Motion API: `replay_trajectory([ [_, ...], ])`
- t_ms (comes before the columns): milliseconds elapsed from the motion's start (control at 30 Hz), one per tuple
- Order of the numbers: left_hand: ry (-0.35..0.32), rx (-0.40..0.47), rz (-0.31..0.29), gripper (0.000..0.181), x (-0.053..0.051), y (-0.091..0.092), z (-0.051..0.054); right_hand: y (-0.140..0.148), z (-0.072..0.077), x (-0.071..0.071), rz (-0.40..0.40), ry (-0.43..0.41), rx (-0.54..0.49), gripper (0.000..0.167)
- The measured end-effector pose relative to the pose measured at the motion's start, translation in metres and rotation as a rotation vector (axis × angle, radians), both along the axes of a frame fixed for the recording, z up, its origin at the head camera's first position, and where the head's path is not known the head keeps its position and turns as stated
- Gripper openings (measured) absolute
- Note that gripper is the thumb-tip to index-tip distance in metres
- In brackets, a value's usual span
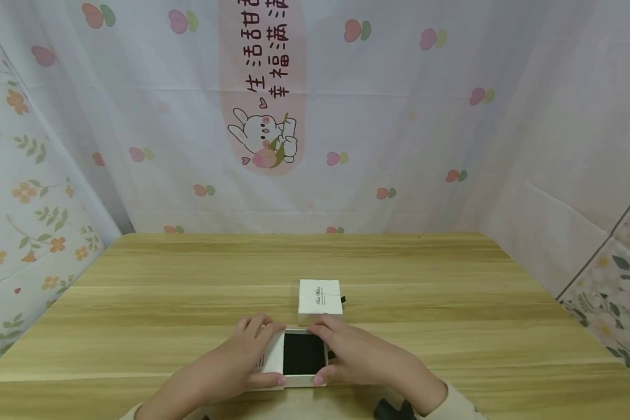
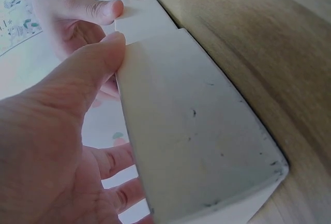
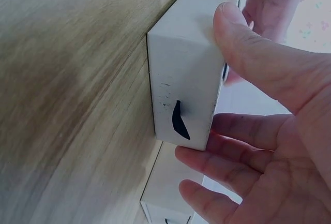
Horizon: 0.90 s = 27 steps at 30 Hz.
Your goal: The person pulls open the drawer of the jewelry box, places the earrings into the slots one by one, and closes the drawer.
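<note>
A white box with its drawer slid partly out to the right stands on the table; the drawer (image 1: 304,381) shows a black inside. My left hand (image 1: 236,363) grips the white sleeve (image 1: 274,353), thumb on the near side and fingers at the far edge. My right hand (image 1: 359,357) holds the drawer by its near and far walls. In the left wrist view the left thumb presses the worn sleeve side (image 2: 196,125), beside the narrower drawer (image 2: 147,19). A black pull tab (image 3: 179,120) sticks out of the drawer's end in the right wrist view.
A second white box (image 1: 320,297), closed, with dark lettering and a black tab, stands just behind the first on the wooden table (image 1: 189,274). A black object (image 1: 394,410) lies at the near edge by the right forearm. Printed curtains hang behind and at both sides.
</note>
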<state>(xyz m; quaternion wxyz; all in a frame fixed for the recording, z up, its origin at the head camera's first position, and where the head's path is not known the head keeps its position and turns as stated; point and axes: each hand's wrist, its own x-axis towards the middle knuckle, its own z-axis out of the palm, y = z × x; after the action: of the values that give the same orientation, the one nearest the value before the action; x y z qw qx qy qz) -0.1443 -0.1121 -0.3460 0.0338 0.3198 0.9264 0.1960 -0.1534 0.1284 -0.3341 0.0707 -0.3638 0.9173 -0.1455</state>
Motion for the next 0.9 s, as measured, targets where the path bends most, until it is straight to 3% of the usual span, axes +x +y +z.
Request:
replay_trajectory([
  [267, 0.039, 0.002, -0.003, 0.076, 0.0, 0.0, -0.002, 0.004, 0.001, 0.001, -0.005, 0.0, -0.007, 0.072],
  [900, 0.065, 0.004, 0.0, 0.078, 0.001, 0.001, -0.003, 0.013, 0.003, 0.001, -0.019, -0.032, 0.004, 0.075],
])
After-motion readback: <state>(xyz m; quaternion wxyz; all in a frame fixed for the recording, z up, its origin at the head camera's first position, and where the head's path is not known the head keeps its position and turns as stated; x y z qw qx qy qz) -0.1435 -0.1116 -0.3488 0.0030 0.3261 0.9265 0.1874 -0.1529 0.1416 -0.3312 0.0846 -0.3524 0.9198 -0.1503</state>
